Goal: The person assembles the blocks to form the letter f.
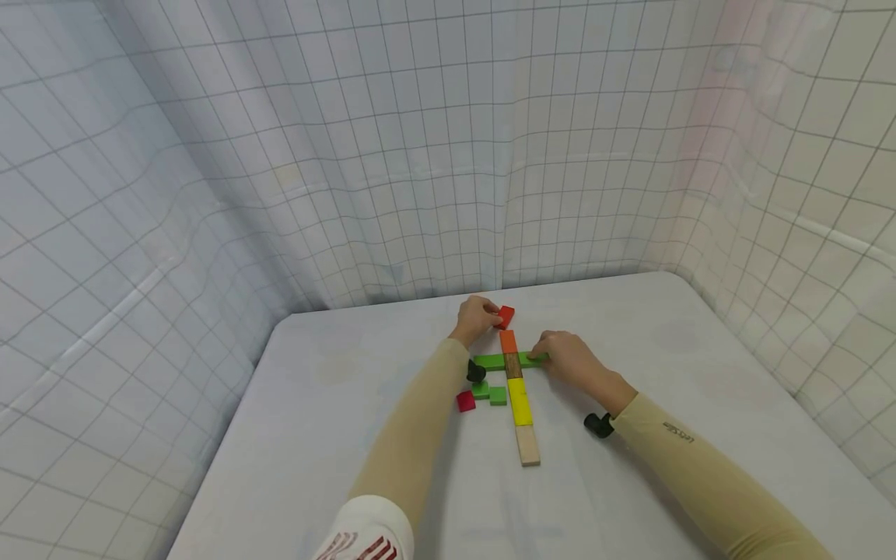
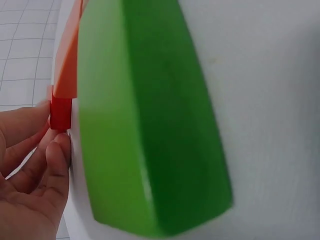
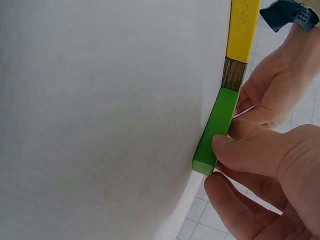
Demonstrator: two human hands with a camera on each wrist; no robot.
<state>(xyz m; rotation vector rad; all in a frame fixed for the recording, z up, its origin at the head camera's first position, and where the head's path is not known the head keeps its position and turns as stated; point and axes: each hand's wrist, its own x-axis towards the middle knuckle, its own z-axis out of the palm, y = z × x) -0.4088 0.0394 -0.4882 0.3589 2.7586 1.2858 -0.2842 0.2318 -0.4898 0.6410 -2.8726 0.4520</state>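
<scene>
My left hand (image 1: 477, 317) pinches a red block (image 1: 506, 316) between thumb and fingers, just past the far end of a line of blocks. That line runs toward me: an orange block (image 1: 508, 341), a dark brown one (image 1: 513, 365), a long yellow one (image 1: 519, 400) and a pale wood one (image 1: 528, 445). Long green blocks lie crosswise on either side of the brown one, the left one (image 1: 490, 362) below my left wrist. At the right green block (image 3: 216, 130), my right hand (image 1: 563, 358) grips the outer end, thumb on top and fingers along the side.
Left of the yellow block lie two small green blocks (image 1: 498, 396) and a dark red block (image 1: 465, 401), close under my left forearm. A white table (image 1: 336, 389) carries everything. Grid-patterned white curtains (image 1: 420, 194) enclose its back and sides.
</scene>
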